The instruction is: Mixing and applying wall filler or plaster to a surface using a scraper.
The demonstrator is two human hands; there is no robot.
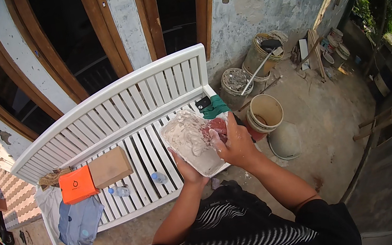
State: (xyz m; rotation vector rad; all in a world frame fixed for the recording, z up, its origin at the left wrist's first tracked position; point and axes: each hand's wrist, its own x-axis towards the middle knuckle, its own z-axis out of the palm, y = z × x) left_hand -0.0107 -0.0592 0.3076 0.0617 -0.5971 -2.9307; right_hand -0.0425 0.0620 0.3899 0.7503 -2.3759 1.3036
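Observation:
My left hand point(187, 168) grips the side of a white tray point(201, 163), which holds pale, wet paste point(182, 135). My right hand point(236, 144) is closed on a red tool point(215, 128) over the tray's right part; its working edge is hidden in or behind the paste. White smears mark my right fingers. Just beyond the tray, a dark phone point(202, 104) and green cloth point(216, 106) lie on the white slatted bench point(140, 163).
On the bench are an orange box point(76, 185), brown box point(110, 167), clothing point(80, 222) and plastic bottles point(159, 178). To the right stand several buckets point(263, 113), one with rubble and a long pole point(260, 67). A wall point(234, 7) backs the bench; wooden poles point(387, 119) are far right.

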